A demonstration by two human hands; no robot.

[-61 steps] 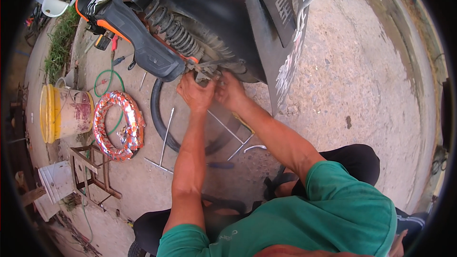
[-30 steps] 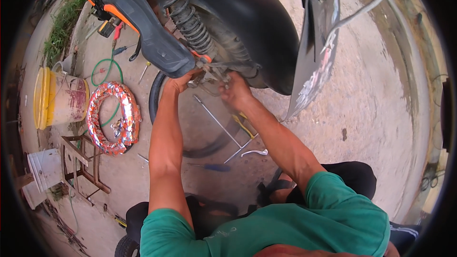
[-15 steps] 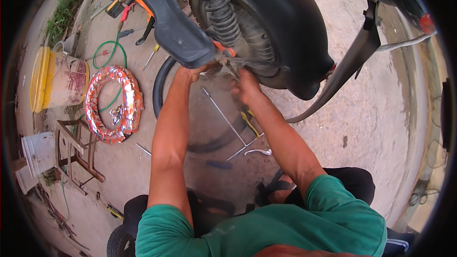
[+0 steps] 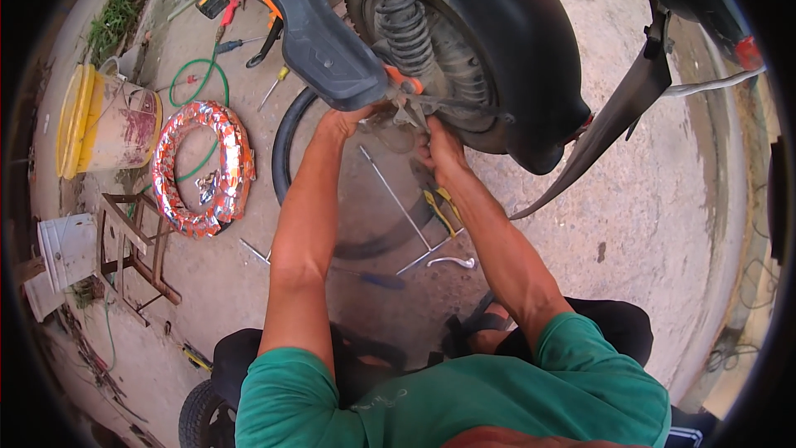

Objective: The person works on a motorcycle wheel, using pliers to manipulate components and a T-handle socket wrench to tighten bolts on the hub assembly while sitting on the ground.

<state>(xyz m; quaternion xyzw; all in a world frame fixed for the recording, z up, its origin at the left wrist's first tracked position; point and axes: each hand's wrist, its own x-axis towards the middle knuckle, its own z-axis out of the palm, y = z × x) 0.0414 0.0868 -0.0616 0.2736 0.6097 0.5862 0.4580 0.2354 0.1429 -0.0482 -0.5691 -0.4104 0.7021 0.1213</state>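
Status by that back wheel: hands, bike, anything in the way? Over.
Left hand at black guard, fingers hidden. Right hand by metal bracket, grip unclear. Rear wheel mounted. T-handle wrench, black ring on ground, seemingly not blocking.

Open concrete (image 4: 655, 207) at right, shock absorber (image 4: 406, 29) and fender (image 4: 531, 50) blocking ahead, T-handle wrench (image 4: 398, 202) between

- From here I see the left arm (image 4: 300, 228) stretched forward, nearly straight.
- Its left hand (image 4: 342, 123) is at the far end, most fingers hidden.
- The right arm (image 4: 506, 249) slants forward and inward, elbow slightly bent.
- The right hand (image 4: 444, 149) has its back outward, fingers curled inward, their tips unclear.
- Both hands are close together, apart.
- The knees (image 4: 618, 328) are bent, spread wide.
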